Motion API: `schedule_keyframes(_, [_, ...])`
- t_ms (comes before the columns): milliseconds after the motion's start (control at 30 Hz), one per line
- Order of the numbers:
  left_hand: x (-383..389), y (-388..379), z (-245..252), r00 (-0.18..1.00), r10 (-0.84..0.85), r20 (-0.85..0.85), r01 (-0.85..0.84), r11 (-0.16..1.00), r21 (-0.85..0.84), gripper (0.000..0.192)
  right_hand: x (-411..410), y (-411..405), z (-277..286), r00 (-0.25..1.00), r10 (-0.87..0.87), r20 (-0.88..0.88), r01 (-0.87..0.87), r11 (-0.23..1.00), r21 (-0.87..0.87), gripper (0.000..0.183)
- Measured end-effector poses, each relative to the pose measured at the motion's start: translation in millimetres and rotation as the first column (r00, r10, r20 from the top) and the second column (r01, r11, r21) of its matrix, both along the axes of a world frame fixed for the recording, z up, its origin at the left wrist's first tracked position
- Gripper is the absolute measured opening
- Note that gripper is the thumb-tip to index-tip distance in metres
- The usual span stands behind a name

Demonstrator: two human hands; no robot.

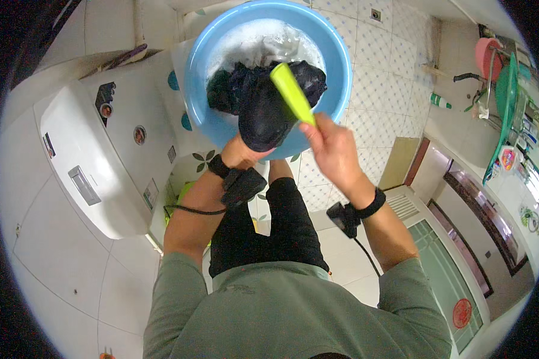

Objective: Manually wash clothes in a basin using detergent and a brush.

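A large blue plastic basin [341,85] stands before me, with white suds [247,38] and wet dark cloth [312,80] in it. My left hand [242,152] is at the basin's near side, under a black cloth item [262,121] with a rounded end; its fingers are mostly hidden beneath the cloth. A lime-green brush [292,92] is held by its handle in my right hand [337,146], its head over the black cloth and its underside out of sight. The brush looks slightly blurred. Both wrists wear black straps with small cabled devices.
To the left stands a white appliance [117,179] with stickers. Patterned floor tiles [377,76] lie right of the basin, with a floor drain [376,15] beyond. At the right are a pink basin [487,56], a green-edged shelf [498,148] with bottles, and a door with a glass panel [449,278].
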State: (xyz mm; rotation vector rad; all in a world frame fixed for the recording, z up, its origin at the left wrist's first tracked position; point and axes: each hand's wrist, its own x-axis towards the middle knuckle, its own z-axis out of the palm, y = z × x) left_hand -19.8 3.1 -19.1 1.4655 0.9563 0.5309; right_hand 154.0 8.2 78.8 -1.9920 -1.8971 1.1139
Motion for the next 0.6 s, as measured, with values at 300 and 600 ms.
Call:
schedule_keyframes(300, [7,23,-8,0.978,0.203,-0.047,-0.180,0.938,0.297,0.041,-1,11,7,0.999,0.040,0.010,-0.040,0.999,0.028,0.033])
schedule_keyframes(600, [18,17,-8,0.975,0.214,-0.051,-0.187,0.929,0.320,0.039,16,27,1,0.988,-0.156,0.003,0.154,0.974,-0.166,0.034])
